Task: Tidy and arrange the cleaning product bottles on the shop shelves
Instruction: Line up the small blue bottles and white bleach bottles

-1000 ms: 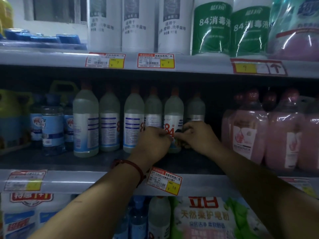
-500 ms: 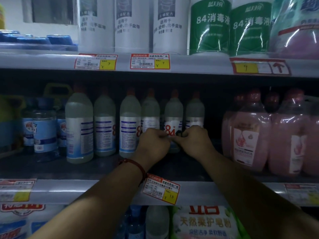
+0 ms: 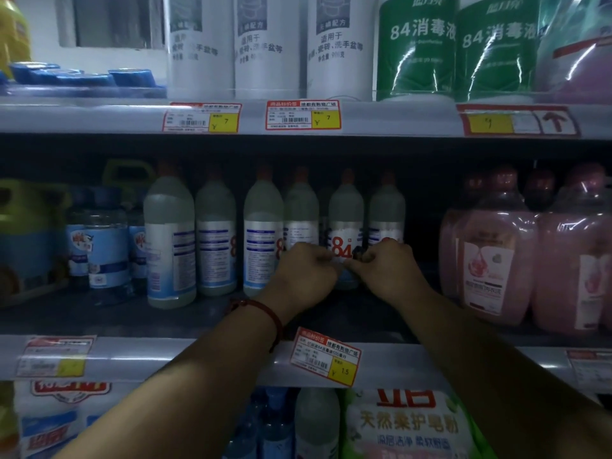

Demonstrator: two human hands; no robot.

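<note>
Several pale 84 disinfectant bottles with red caps stand in a row on the middle shelf (image 3: 99, 319). One of them, the 84 bottle (image 3: 344, 223), shows its red "84" label to the front. My left hand (image 3: 304, 276) and my right hand (image 3: 390, 270) meet at its lower half, fingers closed on it from either side. A red cord bracelet sits on my left wrist. The bottle's base is hidden behind my hands. A larger bottle of the same kind (image 3: 170, 240) stands forward at the left of the row.
Pink detergent bottles (image 3: 496, 253) fill the shelf's right side; blue-labelled jars (image 3: 106, 250) and a green jug (image 3: 29, 233) its left. Tall white and green 84 bottles (image 3: 417, 44) stand on the shelf above. A price tag (image 3: 326, 356) hangs tilted on the shelf edge. Bags lie below.
Both hands have stayed on the 84 bottle, drawing closer together at its front. The view has shifted slightly.
</note>
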